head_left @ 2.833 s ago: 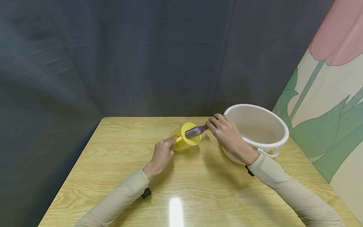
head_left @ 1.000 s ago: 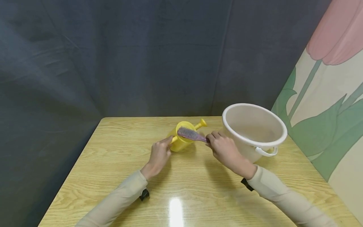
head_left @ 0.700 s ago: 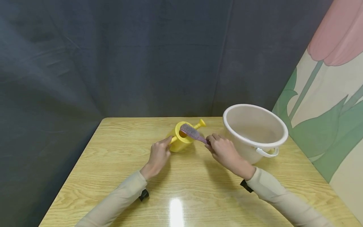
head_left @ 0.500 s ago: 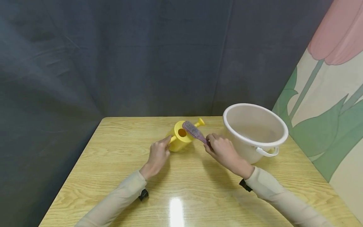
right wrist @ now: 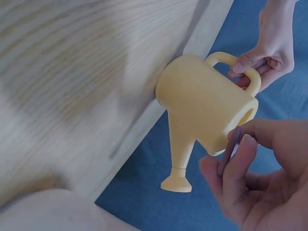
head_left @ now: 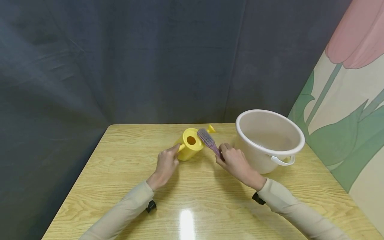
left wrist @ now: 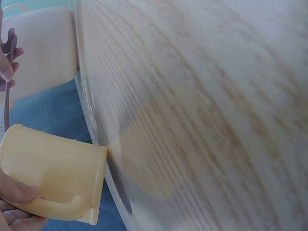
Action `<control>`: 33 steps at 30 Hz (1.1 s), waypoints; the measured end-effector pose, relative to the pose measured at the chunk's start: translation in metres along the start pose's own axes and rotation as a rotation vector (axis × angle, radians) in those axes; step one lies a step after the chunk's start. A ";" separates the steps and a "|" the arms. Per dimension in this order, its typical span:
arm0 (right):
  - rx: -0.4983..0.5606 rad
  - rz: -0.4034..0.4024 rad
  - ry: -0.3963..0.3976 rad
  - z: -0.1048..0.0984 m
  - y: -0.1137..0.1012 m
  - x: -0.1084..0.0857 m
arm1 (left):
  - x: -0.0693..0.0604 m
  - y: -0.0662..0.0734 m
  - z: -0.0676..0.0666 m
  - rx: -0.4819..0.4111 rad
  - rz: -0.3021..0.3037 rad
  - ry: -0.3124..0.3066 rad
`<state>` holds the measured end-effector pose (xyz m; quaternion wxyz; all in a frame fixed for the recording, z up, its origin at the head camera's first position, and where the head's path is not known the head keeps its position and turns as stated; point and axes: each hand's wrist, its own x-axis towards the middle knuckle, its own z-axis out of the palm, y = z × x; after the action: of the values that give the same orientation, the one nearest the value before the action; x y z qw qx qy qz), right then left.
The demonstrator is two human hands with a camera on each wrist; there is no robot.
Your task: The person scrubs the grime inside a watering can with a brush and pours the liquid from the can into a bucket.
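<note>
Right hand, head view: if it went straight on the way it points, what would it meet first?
Likely the yellow watering can, on its spout side, with the purple brush in the right hand leading. Height is unclear from this view, so it might pass over the top instead.

No lettering readable; wrist views perhaps too soft.

Watering can [head_left: 189,153] and bucket [head_left: 255,159] look smooth plastic, the wood-grained table [head_left: 120,160] glossy.
</note>
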<state>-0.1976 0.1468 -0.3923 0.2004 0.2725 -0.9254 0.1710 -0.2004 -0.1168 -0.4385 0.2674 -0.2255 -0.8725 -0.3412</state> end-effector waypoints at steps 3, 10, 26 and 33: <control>0.003 0.017 -0.010 0.001 -0.001 -0.002 | -0.001 0.000 0.000 -0.002 -0.006 0.001; 0.031 0.099 -0.036 0.004 -0.001 -0.003 | -0.001 -0.001 -0.001 -0.007 -0.002 0.007; 0.038 0.243 -0.163 0.008 0.007 -0.003 | 0.001 0.002 -0.002 -0.008 -0.008 0.003; 0.002 0.267 -0.214 0.013 0.012 -0.004 | 0.001 0.002 -0.002 -0.006 -0.026 -0.007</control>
<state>-0.2049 0.1529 -0.4080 0.0757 0.1641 -0.9693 0.1669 -0.1997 -0.1163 -0.4358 0.2590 -0.2161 -0.8752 -0.3466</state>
